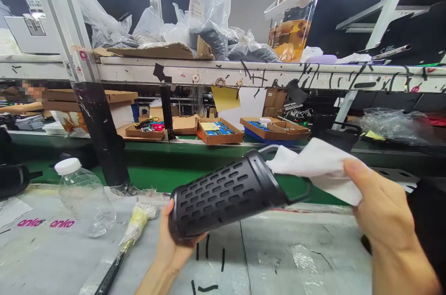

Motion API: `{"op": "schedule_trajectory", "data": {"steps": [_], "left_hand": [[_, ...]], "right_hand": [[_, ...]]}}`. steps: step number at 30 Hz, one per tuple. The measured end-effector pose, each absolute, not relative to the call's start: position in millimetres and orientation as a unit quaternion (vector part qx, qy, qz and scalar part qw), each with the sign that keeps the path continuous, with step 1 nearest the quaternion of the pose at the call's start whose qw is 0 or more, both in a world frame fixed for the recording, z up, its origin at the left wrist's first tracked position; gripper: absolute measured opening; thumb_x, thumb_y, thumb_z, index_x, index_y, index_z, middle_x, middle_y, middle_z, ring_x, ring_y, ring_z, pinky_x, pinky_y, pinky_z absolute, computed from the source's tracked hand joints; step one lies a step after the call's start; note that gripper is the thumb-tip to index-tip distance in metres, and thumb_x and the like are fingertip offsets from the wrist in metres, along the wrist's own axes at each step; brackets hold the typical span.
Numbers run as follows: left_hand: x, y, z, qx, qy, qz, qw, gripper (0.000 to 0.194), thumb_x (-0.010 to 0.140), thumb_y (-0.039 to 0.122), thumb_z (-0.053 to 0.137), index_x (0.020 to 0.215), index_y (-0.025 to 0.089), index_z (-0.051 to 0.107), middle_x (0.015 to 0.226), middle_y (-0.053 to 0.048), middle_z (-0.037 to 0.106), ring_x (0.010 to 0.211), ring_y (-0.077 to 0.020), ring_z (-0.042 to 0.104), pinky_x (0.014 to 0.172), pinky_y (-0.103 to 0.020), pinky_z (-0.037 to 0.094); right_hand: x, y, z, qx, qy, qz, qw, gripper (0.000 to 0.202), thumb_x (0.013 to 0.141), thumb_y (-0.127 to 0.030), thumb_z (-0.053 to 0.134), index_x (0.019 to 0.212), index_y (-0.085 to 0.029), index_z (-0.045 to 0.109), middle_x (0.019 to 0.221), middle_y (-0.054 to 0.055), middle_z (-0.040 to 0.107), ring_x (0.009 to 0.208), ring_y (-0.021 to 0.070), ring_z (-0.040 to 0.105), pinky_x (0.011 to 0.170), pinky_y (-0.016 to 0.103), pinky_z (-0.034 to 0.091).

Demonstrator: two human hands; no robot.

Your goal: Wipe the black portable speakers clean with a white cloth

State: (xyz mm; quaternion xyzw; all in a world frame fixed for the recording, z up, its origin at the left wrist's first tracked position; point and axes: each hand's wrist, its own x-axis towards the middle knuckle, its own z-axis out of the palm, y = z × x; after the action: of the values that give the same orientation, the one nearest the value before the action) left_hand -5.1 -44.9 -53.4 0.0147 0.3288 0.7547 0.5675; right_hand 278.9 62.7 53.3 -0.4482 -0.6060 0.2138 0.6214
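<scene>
Fingers of the left hand are wrapped round the perforated black cylinder's near base; a soft white cloth is pinched by the right hand. Rigid, light; best gripped mid-body.

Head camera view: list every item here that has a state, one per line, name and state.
Black perforated cylinder: held off the table, tilted, in the left hand.
White cloth: crumpled, pinched in the right hand, touching the cylinder's upper end.
Clear plastic bottle: capped, leaning on the table.
Glass jar: lid on, part full of amber liquid.
</scene>
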Motion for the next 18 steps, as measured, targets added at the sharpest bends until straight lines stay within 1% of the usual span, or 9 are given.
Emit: {"op": "schedule_trajectory", "data": {"steps": [2,3,5,6,9,12,15,17,18], "left_hand": [[-9.4,-44.0,-52.7,0.003,0.332,0.767,0.550,0.028,0.085,0.040,0.055,0.102,0.021,0.062,0.087,-0.007,0.074,0.076,-0.0264,0.070,0.072,-0.054,0.055],[-11.1,-43.5,-53.1,-0.001,0.333,0.771,0.543,0.028,0.083,0.041,0.057,0.102,0.021,0.062,0.088,-0.006,0.074,0.078,-0.0266,0.070,0.075,-0.056,0.054],[-13.5,-42.8,-54.5,0.005,0.324,0.781,0.533,0.028,0.080,0.042,0.060,0.100,0.022,0.062,0.093,-0.006,0.073,0.082,-0.0276,0.069,0.078,-0.057,0.052],[-14.4,-42.7,-55.2,0.010,0.321,0.787,0.527,0.028,0.079,0.042,0.061,0.099,0.023,0.062,0.094,-0.006,0.073,0.084,-0.0283,0.069,0.078,-0.057,0.052],[-17.0,-42.7,-56.4,0.019,0.316,0.798,0.512,0.024,0.080,0.040,0.061,0.097,0.024,0.063,0.095,-0.006,0.073,0.086,-0.0293,0.069,0.078,-0.058,0.052],[-21.7,-42.3,-56.4,0.023,0.324,0.800,0.505,0.024,0.080,0.039,0.059,0.098,0.023,0.064,0.092,-0.005,0.074,0.083,-0.0280,0.070,0.076,-0.057,0.053],[-29.5,-41.7,-57.4,0.047,0.347,0.804,0.480,0.025,0.081,0.038,0.058,0.096,0.021,0.067,0.087,-0.004,0.076,0.076,-0.0231,0.070,0.067,-0.041,0.057],[-35.3,-42.0,-61.0,0.073,0.376,0.809,0.446,0.024,0.076,0.037,0.062,0.091,0.019,0.070,0.081,-0.003,0.076,0.072,-0.0201,0.069,0.061,-0.031,0.057],[-37.9,-42.6,-64.2,0.083,0.391,0.808,0.432,0.024,0.072,0.036,0.066,0.088,0.019,0.071,0.077,-0.002,0.075,0.072,-0.0203,0.070,0.063,-0.030,0.057]], "right_hand": [[299.1,79.6,56.6,-0.609,-0.597,0.124,0.507,0.032,0.075,-0.050,0.056,0.057,-0.024,0.058,0.067,0.010,0.063,0.068,0.0268,0.059,0.066,0.040,0.042],[306.3,86.0,57.3,-0.667,-0.593,0.081,0.443,0.035,0.074,-0.049,0.055,0.049,-0.026,0.051,0.057,0.010,0.057,0.056,0.0243,0.053,0.061,0.041,0.039],[308.8,92.8,57.1,-0.709,-0.596,0.054,0.373,0.038,0.072,-0.047,0.054,0.042,-0.028,0.041,0.045,0.008,0.046,0.043,0.0201,0.040,0.056,0.042,0.034],[303.4,92.9,56.3,-0.699,-0.607,0.064,0.371,0.037,0.073,-0.048,0.052,0.043,-0.027,0.043,0.045,0.008,0.047,0.043,0.0202,0.040,0.056,0.042,0.034],[270.3,84.8,51.7,-0.629,-0.657,0.110,0.401,0.042,0.078,-0.055,0.041,0.056,-0.023,0.059,0.063,0.011,0.063,0.061,0.0260,0.057,0.064,0.040,0.041],[238.1,76.0,45.3,-0.524,-0.663,0.284,0.453,0.049,0.080,-0.062,0.043,0.077,-0.021,0.069,0.087,0.009,0.072,0.083,0.0270,0.064,0.072,0.035,0.047],[221.5,78.8,37.4,-0.448,-0.564,0.508,0.473,0.042,0.074,-0.056,0.059,0.090,-0.019,0.071,0.089,0.008,0.073,0.078,0.0258,0.066,0.064,0.033,0.050],[214.1,86.4,30.2,-0.453,-0.521,0.547,0.473,0.036,0.071,-0.050,0.064,0.082,-0.016,0.070,0.077,0.009,0.071,0.065,0.0241,0.064,0.056,0.033,0.049],[210.8,90.4,26.2,-0.457,-0.516,0.542,0.482,0.035,0.070,-0.049,0.064,0.075,-0.015,0.069,0.071,0.008,0.070,0.059,0.0229,0.062,0.054,0.033,0.049]]}}
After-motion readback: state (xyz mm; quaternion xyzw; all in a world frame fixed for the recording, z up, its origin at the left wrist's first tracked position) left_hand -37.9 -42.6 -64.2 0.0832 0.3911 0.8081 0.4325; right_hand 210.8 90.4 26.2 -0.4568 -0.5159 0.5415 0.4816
